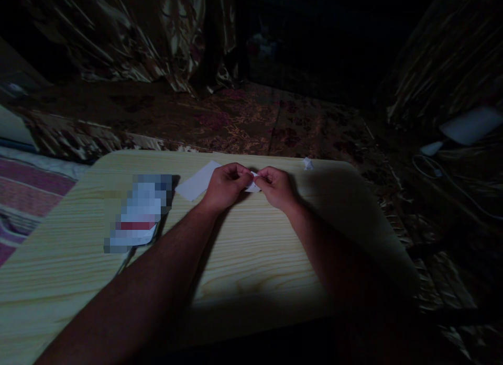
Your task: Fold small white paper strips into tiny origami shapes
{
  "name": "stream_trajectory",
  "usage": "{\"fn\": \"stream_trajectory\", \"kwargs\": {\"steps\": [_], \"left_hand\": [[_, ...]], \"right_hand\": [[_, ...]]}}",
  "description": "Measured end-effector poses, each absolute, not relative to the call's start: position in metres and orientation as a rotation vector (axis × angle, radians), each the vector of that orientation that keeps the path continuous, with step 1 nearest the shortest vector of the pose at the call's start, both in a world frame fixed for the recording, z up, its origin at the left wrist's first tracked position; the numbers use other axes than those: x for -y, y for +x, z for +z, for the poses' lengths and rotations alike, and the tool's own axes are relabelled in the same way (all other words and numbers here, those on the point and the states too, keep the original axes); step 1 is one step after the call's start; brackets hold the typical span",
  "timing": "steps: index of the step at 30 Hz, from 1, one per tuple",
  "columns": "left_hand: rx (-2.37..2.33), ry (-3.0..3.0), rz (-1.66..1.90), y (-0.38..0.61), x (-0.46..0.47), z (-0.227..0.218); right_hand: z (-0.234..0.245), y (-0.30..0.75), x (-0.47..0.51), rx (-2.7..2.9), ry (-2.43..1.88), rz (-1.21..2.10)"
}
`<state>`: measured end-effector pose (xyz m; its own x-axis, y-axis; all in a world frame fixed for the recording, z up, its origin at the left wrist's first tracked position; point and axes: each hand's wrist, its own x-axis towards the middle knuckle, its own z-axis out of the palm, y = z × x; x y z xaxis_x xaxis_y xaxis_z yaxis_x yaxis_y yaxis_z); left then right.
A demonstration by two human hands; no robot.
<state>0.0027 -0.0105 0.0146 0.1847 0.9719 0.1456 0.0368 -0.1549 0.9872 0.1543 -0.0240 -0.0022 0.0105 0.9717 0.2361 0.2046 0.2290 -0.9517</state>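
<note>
A small folded piece of white paper (252, 187) is pinched between my two hands over the far half of the wooden table. My left hand (227, 186) is closed on its left side, thumb against fingers. On the opposite side, my right hand (276, 187) grips it the same way, the fingertips nearly meeting. Much of the paper is hidden behind my fingers. Just left of my left hand lies a flat white sheet of paper (198, 180). Beyond my right hand, close to the table's far edge, sits a small crumpled or folded white paper piece (308, 164).
On the left of the table (251, 271) lies a phone (143, 213) with a blurred-out screen and a cable running toward me. Patterned cloth (236, 119) and curtains stand behind the table. A white lamp-like object (471, 125) with a cord is at the right.
</note>
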Motion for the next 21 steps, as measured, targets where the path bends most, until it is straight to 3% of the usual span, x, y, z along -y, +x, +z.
{"fn": "stream_trajectory", "kwargs": {"steps": [21], "left_hand": [[-1.041,1.379,1.116,0.0019,0.0103,0.0147]], "right_hand": [[0.0003,0.1542,0.0242,1.349,-1.154,1.009]]}}
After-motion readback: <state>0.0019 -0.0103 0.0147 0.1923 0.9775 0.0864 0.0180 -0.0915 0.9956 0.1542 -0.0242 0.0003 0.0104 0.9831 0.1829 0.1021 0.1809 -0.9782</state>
